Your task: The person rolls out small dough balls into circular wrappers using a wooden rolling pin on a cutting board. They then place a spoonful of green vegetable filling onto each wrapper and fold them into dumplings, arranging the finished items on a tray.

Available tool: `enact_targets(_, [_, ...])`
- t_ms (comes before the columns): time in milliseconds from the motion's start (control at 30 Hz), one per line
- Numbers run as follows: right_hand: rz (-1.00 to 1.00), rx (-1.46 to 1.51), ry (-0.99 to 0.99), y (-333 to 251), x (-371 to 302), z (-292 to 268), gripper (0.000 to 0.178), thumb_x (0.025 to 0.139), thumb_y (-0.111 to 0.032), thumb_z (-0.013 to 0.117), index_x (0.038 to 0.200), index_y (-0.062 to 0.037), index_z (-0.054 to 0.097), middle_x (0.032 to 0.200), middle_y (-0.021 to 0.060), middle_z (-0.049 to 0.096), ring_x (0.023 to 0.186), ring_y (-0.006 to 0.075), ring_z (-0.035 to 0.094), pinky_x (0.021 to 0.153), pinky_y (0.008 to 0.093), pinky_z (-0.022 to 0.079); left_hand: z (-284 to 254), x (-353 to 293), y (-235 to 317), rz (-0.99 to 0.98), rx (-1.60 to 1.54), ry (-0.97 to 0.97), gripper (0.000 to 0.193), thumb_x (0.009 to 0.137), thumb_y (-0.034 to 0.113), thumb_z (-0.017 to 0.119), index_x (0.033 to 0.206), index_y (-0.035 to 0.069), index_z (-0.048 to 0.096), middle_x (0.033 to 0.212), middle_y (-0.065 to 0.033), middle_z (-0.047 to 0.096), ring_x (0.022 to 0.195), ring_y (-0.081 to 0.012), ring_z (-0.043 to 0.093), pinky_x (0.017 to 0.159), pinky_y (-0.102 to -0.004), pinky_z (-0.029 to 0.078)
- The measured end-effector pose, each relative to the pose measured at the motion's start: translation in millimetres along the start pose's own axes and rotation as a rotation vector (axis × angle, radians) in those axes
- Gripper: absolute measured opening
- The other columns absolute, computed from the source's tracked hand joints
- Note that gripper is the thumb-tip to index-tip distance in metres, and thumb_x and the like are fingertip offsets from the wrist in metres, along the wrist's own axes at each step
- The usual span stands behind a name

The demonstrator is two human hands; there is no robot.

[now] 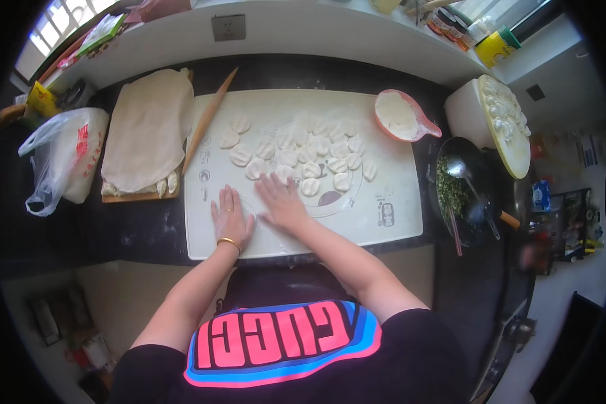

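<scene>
My left hand [231, 219], with a gold bangle at the wrist, lies palm down on a pale silicone mat [397, 195], fingers stretched out. Beside it, my right hand [281, 204] is also flat on the mat, its fingers spread and their tips close to the nearest dough pieces. Whether they touch is hard to make out. Many small flattened dough pieces [308, 154] are scattered over the mat's middle, dusted with flour. A wooden rolling pin [211, 121] with tapered ends rests along the mat's left edge. Neither hand holds anything visible.
On the left, a dough sheet [148, 128] covers a wooden board with filled dumplings showing at its front, next to a plastic bag [81, 158]. A pink bowl of flour [398, 116] stands at the mat's far right. Beyond are a wok of chopped greens [451, 188] and a white container [466, 111].
</scene>
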State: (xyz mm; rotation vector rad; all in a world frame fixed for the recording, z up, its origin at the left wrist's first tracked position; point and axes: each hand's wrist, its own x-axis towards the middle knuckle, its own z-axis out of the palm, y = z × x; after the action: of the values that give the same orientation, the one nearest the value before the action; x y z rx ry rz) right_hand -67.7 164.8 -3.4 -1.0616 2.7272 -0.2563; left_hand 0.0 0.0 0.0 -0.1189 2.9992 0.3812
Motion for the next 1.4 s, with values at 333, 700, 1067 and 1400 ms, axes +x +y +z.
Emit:
enact_targets(333, [0.63, -0.021, 0.333, 117, -80, -29, 0.098, 0.07, -0.049, 0.066, 0.142, -0.0048, 0.016, 0.146, 0.0262, 0.007, 0.136, 0.0408, 0.005, 0.104, 0.0615, 0.004, 1, 3, 10, 0.008, 0.001, 0.002, 0.077, 0.08, 0.033, 0.051, 0.138, -0.005, 0.019, 0.147, -0.0213, 0.012, 0.137, -0.0338, 0.011, 0.109, -0.0486, 0.007])
enact_targets(700, [0.424, -0.061, 0.273, 189, 1, -60, 0.092, 0.071, -0.056, 0.061, 0.142, -0.012, 0.021, 0.147, 0.0175, 0.013, 0.137, 0.0341, 0.01, 0.105, 0.0606, 0.006, -15, 181, 5, 0.135, -0.027, 0.205, 0.071, 0.085, 0.04, 0.05, 0.141, 0.009, 0.021, 0.147, -0.0188, 0.014, 0.135, -0.0363, 0.013, 0.11, -0.0437, 0.012])
enact_targets(1067, [0.157, 0.186, 0.275, 192, -46, -57, 0.072, 0.077, -0.035, 0.061, 0.138, -0.0122, 0.03, 0.146, 0.0153, 0.019, 0.136, 0.0331, 0.014, 0.106, 0.0567, 0.013, -8, 227, 72, 0.433, -0.013, -0.003, 0.062, 0.087, 0.036, 0.046, 0.138, 0.006, 0.029, 0.146, -0.0139, 0.022, 0.136, -0.0285, 0.017, 0.111, -0.0434, 0.012])
enact_targets(1400, [0.569, 0.182, 0.916, 242, -37, -104, 0.025, 0.077, -0.011, 0.059, 0.1, -0.0014, 0.059, 0.105, 0.0172, 0.057, 0.101, 0.0359, 0.051, 0.09, 0.0436, 0.039, -16, 182, 162, 0.61, 0.095, -0.2, 0.075, 0.082, 0.048, 0.05, 0.141, 0.011, 0.023, 0.149, -0.0139, 0.01, 0.138, -0.0341, 0.005, 0.109, -0.0521, 0.004])
